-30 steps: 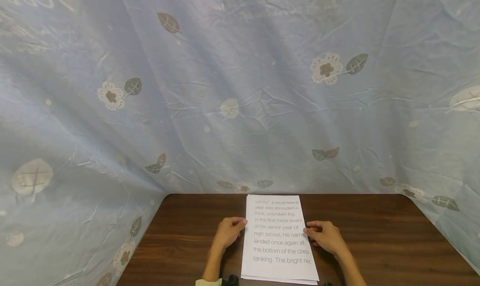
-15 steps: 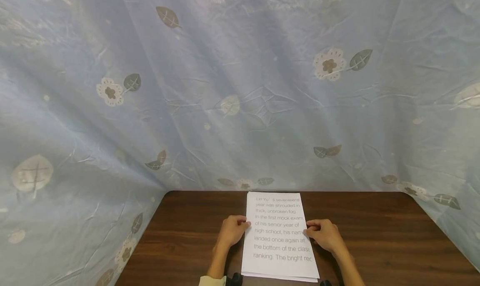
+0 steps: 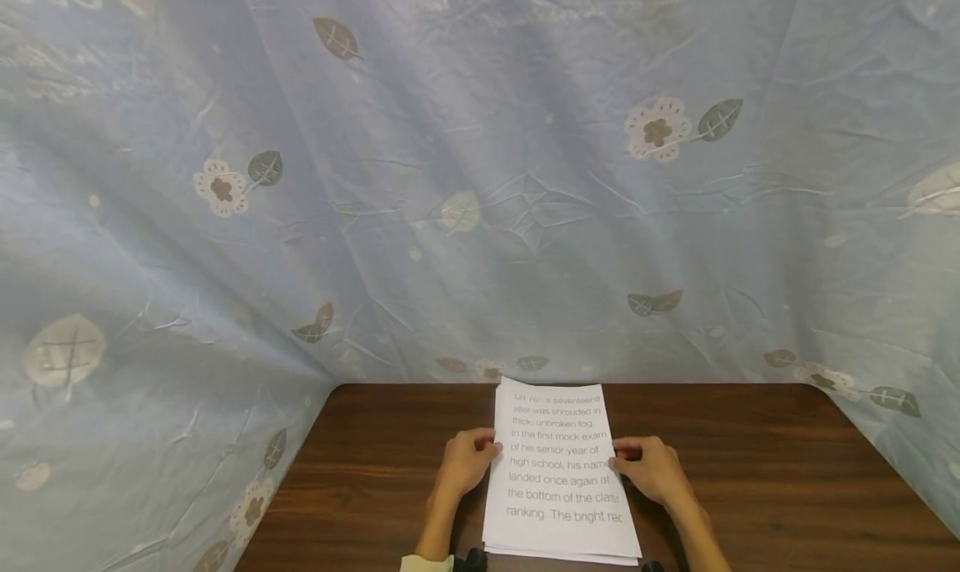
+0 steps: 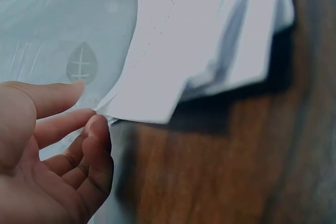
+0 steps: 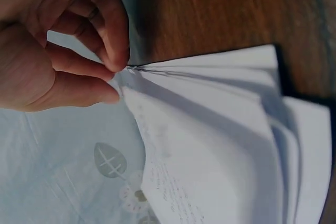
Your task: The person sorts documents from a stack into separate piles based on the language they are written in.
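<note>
A stack of printed white paper sheets (image 3: 558, 472) stands over the middle of the table, its large black text facing me in the head view. My left hand (image 3: 461, 464) pinches the stack's left edge about midway along. Opposite it, my right hand (image 3: 651, 470) holds the right edge between thumb and fingers. In the left wrist view, the paper (image 4: 157, 66) narrows towards the fingertips of the left hand (image 4: 63, 140). Several sheets (image 5: 210, 124) fan apart in the right wrist view, their edge at the right hand's fingertips (image 5: 118, 64). The undersides are mostly hidden.
The dark brown wooden table (image 3: 787, 480) extends to both sides of the stack. A pale blue curtain (image 3: 525, 180) with leaves and flowers hangs behind the table and along its sides. Dark wrist straps (image 3: 472, 560) show at the bottom.
The left hand has shifted slightly right, its thumb coming over the paper's left edge. At the far left corner, the top sheet has risen a little. The right hand has barely moved.
</note>
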`<state>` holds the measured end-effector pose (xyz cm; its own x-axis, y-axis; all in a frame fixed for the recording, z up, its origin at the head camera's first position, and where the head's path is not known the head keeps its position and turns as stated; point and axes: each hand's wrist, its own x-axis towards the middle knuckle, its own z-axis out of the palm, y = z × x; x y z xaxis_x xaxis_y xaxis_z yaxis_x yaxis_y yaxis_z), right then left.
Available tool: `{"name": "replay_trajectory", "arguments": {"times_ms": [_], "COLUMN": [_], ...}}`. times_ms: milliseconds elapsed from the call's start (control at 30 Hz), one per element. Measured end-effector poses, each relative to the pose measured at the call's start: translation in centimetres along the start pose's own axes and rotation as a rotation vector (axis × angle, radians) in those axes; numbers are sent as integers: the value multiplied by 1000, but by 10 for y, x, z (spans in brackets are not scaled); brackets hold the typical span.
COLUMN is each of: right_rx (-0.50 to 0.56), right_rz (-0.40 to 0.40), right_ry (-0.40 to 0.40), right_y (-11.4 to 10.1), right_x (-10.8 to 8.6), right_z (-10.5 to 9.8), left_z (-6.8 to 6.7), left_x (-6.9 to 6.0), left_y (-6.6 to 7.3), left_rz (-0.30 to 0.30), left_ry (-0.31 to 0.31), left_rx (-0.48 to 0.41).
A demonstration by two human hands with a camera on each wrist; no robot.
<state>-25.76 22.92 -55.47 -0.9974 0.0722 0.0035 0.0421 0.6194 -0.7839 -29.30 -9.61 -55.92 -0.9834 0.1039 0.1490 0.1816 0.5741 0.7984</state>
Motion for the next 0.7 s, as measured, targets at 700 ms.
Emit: {"name": "replay_trajectory", "arguments": {"times_ms": [700], "right_rx": [282], "right_rz": [48], "right_ry": [-44], "right_y": [-1], "right_x": [-1], "right_z": [-1], "left_z": [5], "left_x": [-3], "left_y": [6], "left_rz": [-84], "left_ry": [27], "left_rx": [-327]}}
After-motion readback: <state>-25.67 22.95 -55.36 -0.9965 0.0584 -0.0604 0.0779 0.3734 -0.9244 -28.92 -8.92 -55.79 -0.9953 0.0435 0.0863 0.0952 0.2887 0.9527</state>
